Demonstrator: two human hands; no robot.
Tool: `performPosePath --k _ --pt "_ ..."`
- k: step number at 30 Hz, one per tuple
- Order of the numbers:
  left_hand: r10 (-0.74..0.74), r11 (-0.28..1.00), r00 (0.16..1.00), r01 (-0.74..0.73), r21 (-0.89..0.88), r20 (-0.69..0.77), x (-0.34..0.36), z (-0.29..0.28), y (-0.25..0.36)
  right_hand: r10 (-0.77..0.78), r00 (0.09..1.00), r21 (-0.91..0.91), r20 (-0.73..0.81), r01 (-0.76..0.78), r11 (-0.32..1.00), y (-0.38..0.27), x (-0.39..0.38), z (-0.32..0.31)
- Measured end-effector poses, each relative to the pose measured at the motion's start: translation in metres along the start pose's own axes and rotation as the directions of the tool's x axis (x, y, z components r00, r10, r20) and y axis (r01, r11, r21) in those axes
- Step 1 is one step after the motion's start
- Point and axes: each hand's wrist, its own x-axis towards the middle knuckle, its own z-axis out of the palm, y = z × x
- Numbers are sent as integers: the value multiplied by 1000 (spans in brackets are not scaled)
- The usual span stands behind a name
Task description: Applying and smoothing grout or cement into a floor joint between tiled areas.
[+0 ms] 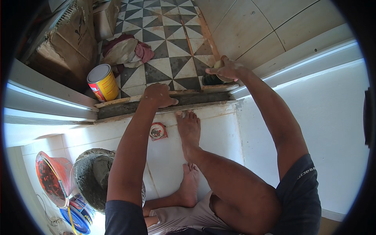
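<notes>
My left hand (158, 95) rests over the doorway threshold, its thumb stretched out to the right over a strip of wet grey mortar (125, 110). Its other fingers point away and are partly hidden by the knuckles. At the right end of the threshold, my right hand (228, 71) curls round a pale, round-rimmed container, mostly covered by the fingers. Close beside it is a dark object (211, 80) whose kind I cannot make out. A red and white tape measure (158, 131) lies on the white tiles below my left hand, near my bare foot (189, 129).
A yellow and red tin (105, 84) stands at the threshold's left end. Behind it are crumpled rags (127, 51) and cardboard boxes (72, 47) on patterned tiles (166, 33). At lower left stand a mortar bucket (87, 154), an orange bucket (62, 162) and a blue lid (74, 223).
</notes>
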Motion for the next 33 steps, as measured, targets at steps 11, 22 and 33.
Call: performPosePath --k 11,22,33 --pt "-27 999 999 28 -38 40 -1 -7 -1 17 1000 32 21 -18 999 7 10 7" --pt "-28 996 989 39 -76 148 14 -11 -6 -142 988 -38 -65 140 989 12 32 20" --pt "43 998 996 -40 -43 75 11 -4 -8 -103 994 60 -42 106 993 7 45 18"
